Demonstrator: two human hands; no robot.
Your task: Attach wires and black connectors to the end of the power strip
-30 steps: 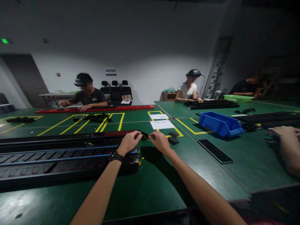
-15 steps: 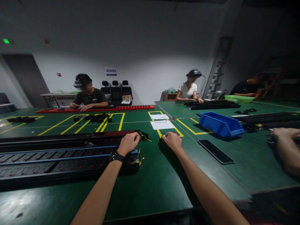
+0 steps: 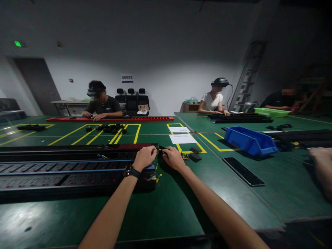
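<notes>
Long black power strips (image 3: 85, 180) with red dots and blue edges lie side by side on the left, short yellow wires (image 3: 158, 178) sticking out of their right ends. Over the end of the rear strips rests my left hand (image 3: 145, 157), fingers curled together; what they grip is hidden. My right hand (image 3: 173, 158) meets it from the right with its fingers pinched by a small yellow-and-black bit, too small to name. Just right of that hand lie small black blocks (image 3: 195, 154) and a few yellow-and-black pieces (image 3: 184, 156).
A phone (image 3: 243, 171) and a blue bin (image 3: 250, 140) stand to the right, with another person's hand (image 3: 321, 166) beyond. White paper sheets (image 3: 183, 139) lie ahead. Two people work across the table, one at a red rail (image 3: 153, 119); another sits far right near a green tray (image 3: 272, 112).
My right hand has moved left from the small parts to the strip end beside my left hand, uncovering the black blocks. My left hand stays at the strip end. The view has turned slightly left.
</notes>
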